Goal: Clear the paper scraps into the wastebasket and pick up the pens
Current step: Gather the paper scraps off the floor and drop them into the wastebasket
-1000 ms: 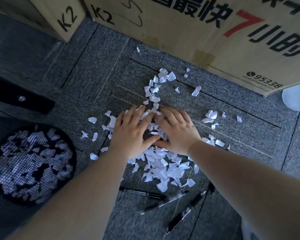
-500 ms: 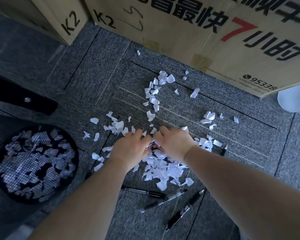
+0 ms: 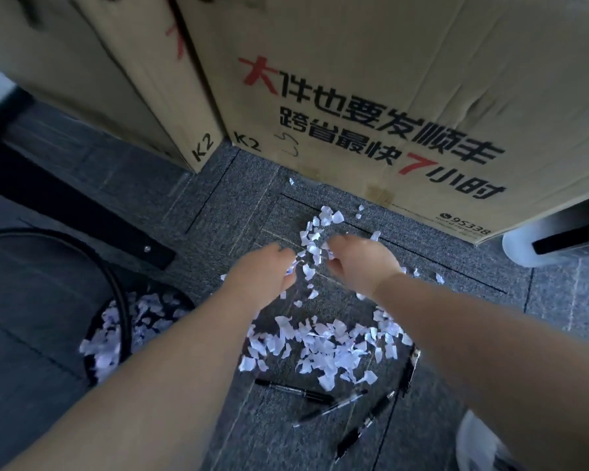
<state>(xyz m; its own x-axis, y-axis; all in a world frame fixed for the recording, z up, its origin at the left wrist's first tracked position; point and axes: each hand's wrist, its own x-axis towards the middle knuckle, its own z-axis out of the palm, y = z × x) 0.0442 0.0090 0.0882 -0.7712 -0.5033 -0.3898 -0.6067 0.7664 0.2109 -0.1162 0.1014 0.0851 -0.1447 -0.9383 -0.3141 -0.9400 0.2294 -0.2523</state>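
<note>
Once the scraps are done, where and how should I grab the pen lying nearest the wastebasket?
Pinch the pen at mid-barrel from straight above. It lies flat on the carpet, its left end free of the paper scraps, while its right end meets another pen, so stay toward the left half.

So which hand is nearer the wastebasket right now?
Left. The left hand is raised just right of the wastebasket, cupping paper scraps. The right hand is farther right, on the other side of the same handful.
</note>
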